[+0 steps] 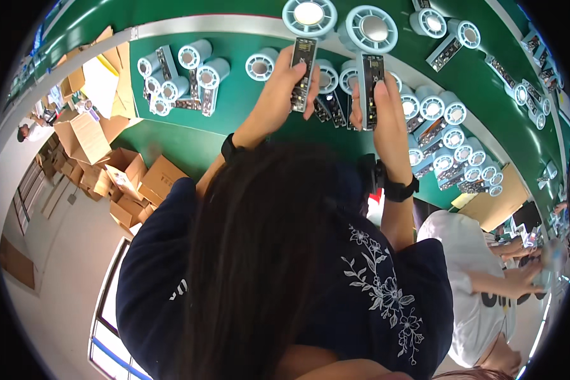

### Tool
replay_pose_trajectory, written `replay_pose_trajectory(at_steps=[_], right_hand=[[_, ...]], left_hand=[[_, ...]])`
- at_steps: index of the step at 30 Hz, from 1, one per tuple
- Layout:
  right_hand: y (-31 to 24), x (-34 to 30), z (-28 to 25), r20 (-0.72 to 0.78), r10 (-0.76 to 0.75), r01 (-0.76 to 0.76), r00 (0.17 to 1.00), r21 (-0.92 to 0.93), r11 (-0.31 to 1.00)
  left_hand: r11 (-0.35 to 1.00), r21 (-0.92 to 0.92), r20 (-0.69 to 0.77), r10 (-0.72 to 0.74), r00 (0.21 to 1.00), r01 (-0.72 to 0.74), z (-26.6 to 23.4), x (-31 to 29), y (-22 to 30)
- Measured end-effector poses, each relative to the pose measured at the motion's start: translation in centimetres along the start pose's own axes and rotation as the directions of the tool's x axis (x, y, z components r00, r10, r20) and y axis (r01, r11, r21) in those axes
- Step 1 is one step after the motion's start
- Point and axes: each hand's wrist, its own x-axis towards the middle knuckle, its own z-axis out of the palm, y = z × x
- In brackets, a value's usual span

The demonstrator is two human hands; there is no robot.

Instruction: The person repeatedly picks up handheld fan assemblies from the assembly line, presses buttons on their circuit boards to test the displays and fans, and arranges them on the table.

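My left hand (273,95) is closed round the handle of a light-blue handheld fan (304,45), its thumb lying on the bare dark circuit board. In my right hand (391,114) is a second light-blue handheld fan (373,63), gripped the same way, board side up. Both round heads, ringed with spokes and silver in the middle, point away from me over the metal rail. Under and between my hands, more fans (327,77) lie on the green table, partly hidden by my fingers. A single fan head (260,65) sits left of my left hand.
Several fans (210,73) lie grouped at the left of the green table (171,134), and many more (455,137) are in rows at the right. A metal rail (234,25) runs beyond. Open cardboard boxes (125,170) stand at left. A person in white (453,253) works at right.
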Motion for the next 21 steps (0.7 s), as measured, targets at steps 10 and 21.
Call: replay_pose_trajectory(at_steps=[10, 21], right_hand=[[3.3, -3.5, 3.1, -0.041, -0.003, 0.002, 0.999, -0.015, 1.0], [2.9, -4.7, 5.8, -0.041, -0.076, 0.073, 0.996, -0.081, 0.994]], left_hand=[[0.99, 0.114, 0.058, 0.071, 0.996, -0.077, -1.2, -5.6, -1.4], [0.975, 0.059, 0.057, 0.211, 0.976, -0.214, -2.5, -7.1, -1.0]])
